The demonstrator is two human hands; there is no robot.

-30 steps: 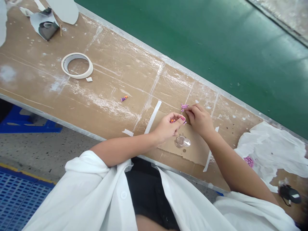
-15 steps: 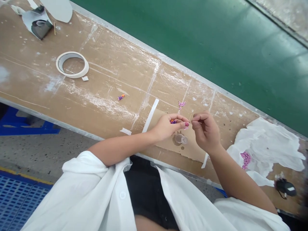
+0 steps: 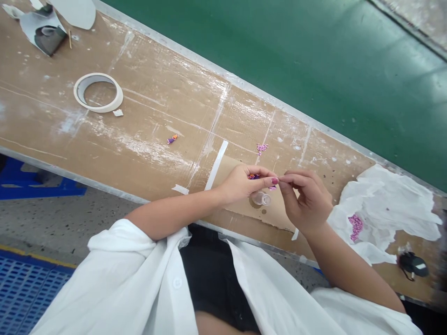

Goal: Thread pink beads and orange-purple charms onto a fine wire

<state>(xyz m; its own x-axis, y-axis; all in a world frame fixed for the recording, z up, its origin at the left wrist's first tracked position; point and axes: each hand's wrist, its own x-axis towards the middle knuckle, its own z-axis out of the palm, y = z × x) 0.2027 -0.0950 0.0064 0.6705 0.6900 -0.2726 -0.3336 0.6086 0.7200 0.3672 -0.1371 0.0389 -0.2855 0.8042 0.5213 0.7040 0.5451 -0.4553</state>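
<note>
My left hand [image 3: 246, 182] is closed around a small purple-and-orange piece [image 3: 253, 177], mostly covered by the fingers; a bit of pink shows below its fingertips. Thumb and forefinger of my right hand [image 3: 304, 197] are pinched together, meeting the left fingertips; whatever lies between them is too small to make out. Just below the hands, a small clear glass bottle [image 3: 261, 198] rests on a taped-down cardboard sheet [image 3: 279, 216]. A little pile of pink beads [image 3: 261, 148] lies beyond the hands. A similar purple-and-orange piece [image 3: 172, 139] lies to the left.
Toward the left are a roll of white tape [image 3: 118, 100] and some scraps [image 3: 45, 32]. On the right, crumpled white sheeting [image 3: 401, 204] carries more pink beads [image 3: 356, 227], with a black object [image 3: 414, 265] near it. A green surface [image 3: 279, 56] borders the table's far edge.
My right hand has turned and come in until its pinched fingers meet the left fingertips. The left hand stays closed on its piece. The whole view has shifted slightly.
</note>
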